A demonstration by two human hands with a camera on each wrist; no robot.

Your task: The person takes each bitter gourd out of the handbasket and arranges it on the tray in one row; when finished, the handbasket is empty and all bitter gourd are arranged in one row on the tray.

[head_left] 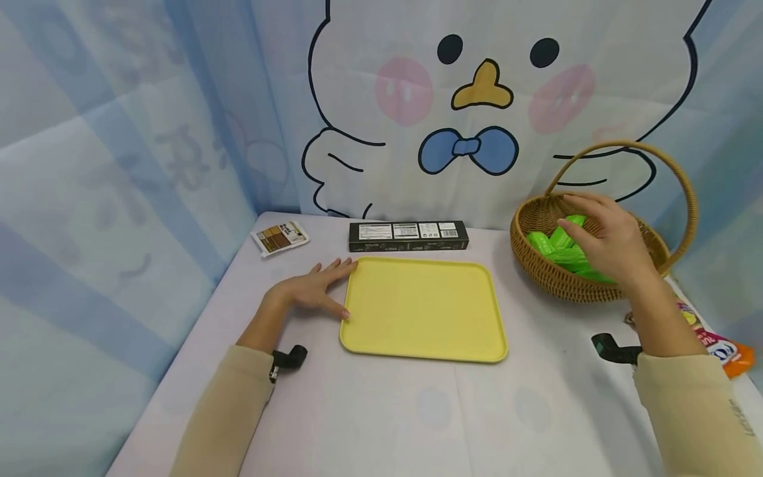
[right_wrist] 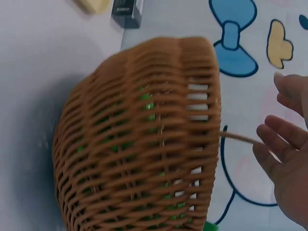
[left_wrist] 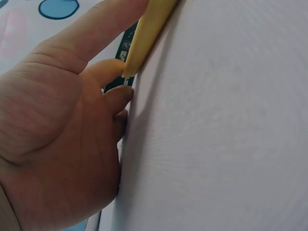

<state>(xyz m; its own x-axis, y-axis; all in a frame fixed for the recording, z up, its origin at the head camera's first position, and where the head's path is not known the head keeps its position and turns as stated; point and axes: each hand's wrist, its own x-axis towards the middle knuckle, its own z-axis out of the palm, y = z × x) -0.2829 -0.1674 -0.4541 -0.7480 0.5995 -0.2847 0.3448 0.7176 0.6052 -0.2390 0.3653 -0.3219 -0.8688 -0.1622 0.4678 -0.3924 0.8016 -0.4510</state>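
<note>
A yellow rectangular tray (head_left: 423, 308) lies flat on the white table. My left hand (head_left: 306, 288) rests at its left side, fingers spread, with thumb tip and forefinger right at the rim. In the left wrist view the thumb of this hand (left_wrist: 53, 130) reaches along the tray's edge (left_wrist: 149, 36). Over a brown wicker basket (head_left: 548, 277) hovers my right hand (head_left: 614, 242), fingers loosely bent and nothing between them. Several bright green, shiny wrapped pieces (head_left: 569, 258) lie inside. From the side, the basket's woven wall (right_wrist: 139, 130) mostly hides them, and the hand (right_wrist: 291, 149) is above the rim.
A long black box (head_left: 408, 237) with white label panels stands behind the tray. A small brown-and-white packet (head_left: 280, 238) lies at the back left. The basket's tall handle (head_left: 685, 192) arches beside my right hand. A red and orange snack bag (head_left: 721, 344) lies partly under my right forearm.
</note>
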